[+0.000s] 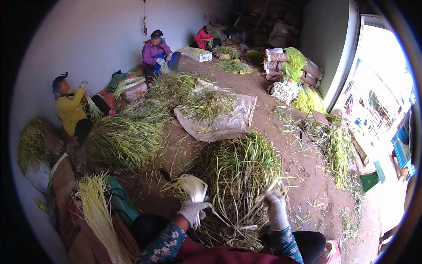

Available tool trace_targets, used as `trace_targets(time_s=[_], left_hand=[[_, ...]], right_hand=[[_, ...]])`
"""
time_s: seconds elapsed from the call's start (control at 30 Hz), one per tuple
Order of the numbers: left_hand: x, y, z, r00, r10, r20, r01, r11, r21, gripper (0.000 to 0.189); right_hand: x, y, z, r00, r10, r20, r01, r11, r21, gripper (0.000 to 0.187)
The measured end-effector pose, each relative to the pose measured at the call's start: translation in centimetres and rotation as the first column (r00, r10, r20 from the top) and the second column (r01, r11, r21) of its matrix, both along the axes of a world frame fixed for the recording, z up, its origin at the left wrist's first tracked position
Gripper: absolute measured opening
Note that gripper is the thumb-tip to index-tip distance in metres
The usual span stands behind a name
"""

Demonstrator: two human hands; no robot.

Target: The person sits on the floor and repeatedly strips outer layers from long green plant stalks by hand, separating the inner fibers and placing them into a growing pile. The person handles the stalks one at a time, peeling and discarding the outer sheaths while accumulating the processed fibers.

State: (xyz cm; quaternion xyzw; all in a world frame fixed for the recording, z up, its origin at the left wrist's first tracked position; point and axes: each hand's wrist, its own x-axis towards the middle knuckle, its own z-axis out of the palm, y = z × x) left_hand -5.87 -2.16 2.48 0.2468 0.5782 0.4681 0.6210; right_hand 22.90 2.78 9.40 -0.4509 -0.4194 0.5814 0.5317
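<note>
My left hand (194, 211), in a pale knitted glove, is closed around a bundle of whitish-yellow leafy stalks (194, 188); their white ends stick out below the fist. My right hand (276, 206), gloved too, is raised to the right with pale leaf strips (277, 182) at its fingers. Between and beyond both hands rises a large heap of green and dried long-leaved plants (245, 165). A few loose white stalks (247, 227) lie across its near side. Left of my left hand, a long pile of pale yellow-green stalks (99, 214) lies beside a green object (120, 198).
A person in yellow (71, 109), another in purple (156, 54) and one in red (204, 37) sit along the left wall. Leaf heaps (125, 142) and a spread sack (227, 127) lie ahead. Stacked bundles (280, 62) and a small stool (319, 117) stand right.
</note>
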Motion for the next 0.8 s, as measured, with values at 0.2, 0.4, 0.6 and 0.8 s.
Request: trace_targets(time_s=[0.2, 0.4, 0.6, 0.8], left_hand=[[1.9, -0.1, -0.8, 0.928, -0.184, 0.324, 0.166, 0.983, 0.081, 0.038], [3.2, -1.6, -2.2, 0.831, -0.444, 0.336, 0.440, 0.893, 0.094, 0.026], [3.8, -1.5, -1.7, 0.913, -0.394, 0.107, 0.396, 0.918, 0.004, 0.016], [2.4, -1.0, -0.8, 0.934, -0.210, 0.288, 0.176, 0.974, 0.142, 0.022]], right_hand=[[-7.0, -1.7, -1.1, 0.948, 0.232, -0.219, -0.274, 0.943, -0.190, 0.010], [-6.9, 1.0, -1.5, 0.973, 0.112, -0.202, -0.118, 0.993, -0.017, 0.012], [-4.6, 1.9, -3.6, 0.972, -0.095, -0.215, 0.105, 0.994, 0.034, 0.016], [-6.4, -2.9, -7.3, 0.749, 0.652, 0.120, -0.644, 0.758, -0.101, 0.044]])
